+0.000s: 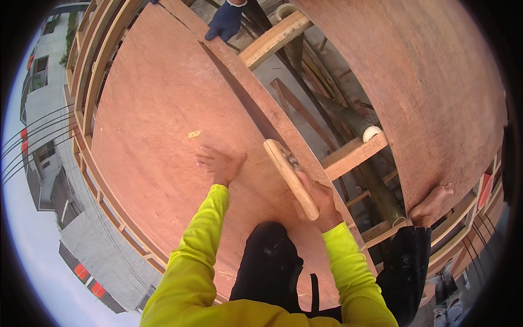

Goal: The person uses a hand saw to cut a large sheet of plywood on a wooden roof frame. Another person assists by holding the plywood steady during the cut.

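My right hand [321, 204] is wrapped round the pale wooden handle [291, 180] of a handsaw. Its dark, tapering blade [245, 101] appears to run away from me along a cut line in a reddish-brown plywood sheet [163, 92]; the teeth cannot be made out. My left hand [220, 165] presses flat on the sheet left of the saw, fingers spread and holding nothing. A small yellowish chip [194, 134] lies just beyond it. At the far end, another person's blue-gloved hand [224, 22] rests on the narrow strip [256, 92] beside the cut.
Between this sheet and a second plywood sheet [436, 82] is a gap crossed by wooden beams [357, 155], with poles below. My bare right foot [433, 204] is on the second sheet. Wooden rails [90, 109] border the left, with buildings [103, 240] far beneath.
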The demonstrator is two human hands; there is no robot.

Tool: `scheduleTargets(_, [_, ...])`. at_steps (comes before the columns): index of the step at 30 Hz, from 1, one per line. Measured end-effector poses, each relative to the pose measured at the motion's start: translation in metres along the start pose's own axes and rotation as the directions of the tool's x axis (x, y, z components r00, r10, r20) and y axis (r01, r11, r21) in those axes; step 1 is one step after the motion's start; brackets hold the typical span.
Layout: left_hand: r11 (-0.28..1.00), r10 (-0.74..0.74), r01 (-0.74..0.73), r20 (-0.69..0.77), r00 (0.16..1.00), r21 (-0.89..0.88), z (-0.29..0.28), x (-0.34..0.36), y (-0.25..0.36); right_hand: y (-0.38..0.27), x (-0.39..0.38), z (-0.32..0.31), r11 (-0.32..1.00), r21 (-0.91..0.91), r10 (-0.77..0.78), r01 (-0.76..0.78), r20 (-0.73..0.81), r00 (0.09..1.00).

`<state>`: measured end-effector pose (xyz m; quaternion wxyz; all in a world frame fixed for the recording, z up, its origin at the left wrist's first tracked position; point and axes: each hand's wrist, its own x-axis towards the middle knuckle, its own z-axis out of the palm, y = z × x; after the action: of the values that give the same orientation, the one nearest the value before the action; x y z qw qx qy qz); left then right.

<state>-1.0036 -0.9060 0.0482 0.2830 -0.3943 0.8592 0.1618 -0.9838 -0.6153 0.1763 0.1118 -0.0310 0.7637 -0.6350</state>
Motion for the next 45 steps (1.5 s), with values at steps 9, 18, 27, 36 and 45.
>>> scheduleTargets(9, [1.000,0.023,-0.023,0.080,0.997,0.006,-0.007,0.001,0.012,0.011,0.075,0.018,0.998,0.052,-0.023,0.023,-0.004,1.000])
scheduleTargets(18, [0.999,0.050,-0.050,0.022,0.998,-0.005,-0.006,0.006,0.009,0.003,0.029,-0.001,1.000,-0.001,0.028,-0.028,0.033,0.999])
scheduleTargets(27, [0.999,0.027,-0.026,0.030,0.999,-0.021,-0.015,0.002,-0.002,0.006,-0.036,-0.021,0.992,-0.114,-0.048,0.049,0.009,0.999])
scheduleTargets(36, [0.998,0.024,-0.022,0.029,0.999,-0.059,-0.017,-0.003,-0.013,0.001,-0.032,-0.020,0.993,-0.104,-0.057,0.061,0.038,0.998])
scheduleTargets(45, [0.999,0.051,-0.050,0.029,0.998,-0.016,-0.010,-0.003,-0.003,0.022,0.024,0.006,0.999,0.039,-0.007,0.007,-0.006,1.000])
